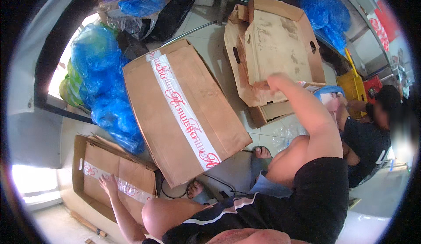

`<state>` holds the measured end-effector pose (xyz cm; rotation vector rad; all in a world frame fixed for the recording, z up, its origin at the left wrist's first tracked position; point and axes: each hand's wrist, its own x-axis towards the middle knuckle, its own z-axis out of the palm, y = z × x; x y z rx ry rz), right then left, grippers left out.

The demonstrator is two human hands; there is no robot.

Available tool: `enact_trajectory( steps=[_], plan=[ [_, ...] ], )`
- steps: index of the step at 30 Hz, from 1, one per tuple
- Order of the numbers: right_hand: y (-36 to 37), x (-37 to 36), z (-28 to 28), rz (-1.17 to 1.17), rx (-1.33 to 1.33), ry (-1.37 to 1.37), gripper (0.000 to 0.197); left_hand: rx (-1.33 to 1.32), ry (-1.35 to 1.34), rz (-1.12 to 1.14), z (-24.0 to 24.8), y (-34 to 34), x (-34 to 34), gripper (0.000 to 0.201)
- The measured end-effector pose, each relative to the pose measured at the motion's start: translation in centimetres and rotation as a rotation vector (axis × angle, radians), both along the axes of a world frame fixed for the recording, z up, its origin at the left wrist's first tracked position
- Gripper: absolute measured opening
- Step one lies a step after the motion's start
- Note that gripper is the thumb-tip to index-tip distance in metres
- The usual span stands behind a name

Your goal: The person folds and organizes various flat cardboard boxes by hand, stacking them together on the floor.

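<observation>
Head view, hands [110, 187] [276, 81] apart, left splayed (palm down)

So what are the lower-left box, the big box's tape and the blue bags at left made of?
Lower-left box: matte brown cardboard, going by its folded flaps.
Tape: probably plastic film, given its smooth look and slight sheen.
Blue bags: apparently thin, glossy plastic, crinkled and partly see-through.

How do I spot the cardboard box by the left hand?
Find the big taped carton mid-view. To its lower left, below the blue plastic bags, sits a cardboard box, the left hand over it. Unlike the carton, its raised walls surround a recessed, taped middle.
</observation>
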<state>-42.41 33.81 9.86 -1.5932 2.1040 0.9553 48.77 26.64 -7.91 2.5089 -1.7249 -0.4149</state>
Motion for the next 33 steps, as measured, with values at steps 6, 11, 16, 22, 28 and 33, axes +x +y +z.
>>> enact_trajectory(
  steps=[6,11,16,22,28,33],
  plan=[
    [-2.1,5.0,5.5,0.043,-0.348,-0.215,0.02,-0.396,0.465,-0.511,21.3,-3.7,-25.2,0.038],
    [-1.6,19.6,13.2,0.352,-0.551,-0.485,0.024,-0.519,0.489,-1.207,32.9,-1.2,-46.2,0.025],
    [-0.2,27.3,6.8,0.681,-0.658,-0.778,0.019,0.427,0.083,-1.338,26.2,-5.7,-53.6,0.038],
    [0.5,29.8,4.9,0.674,-0.601,-0.865,0.021,0.757,0.264,-1.198,16.6,-7.7,-47.6,0.045],
    [0.3,24.6,0.3,0.682,-0.548,-1.143,0.053,0.881,0.32,-0.873,20.1,-3.5,-48.5,0.056],
    [4.1,20.7,-0.6,0.485,-0.147,-0.817,0.033,0.717,0.23,-1.158,12.8,-1.9,-45.3,0.056]
  ],
)
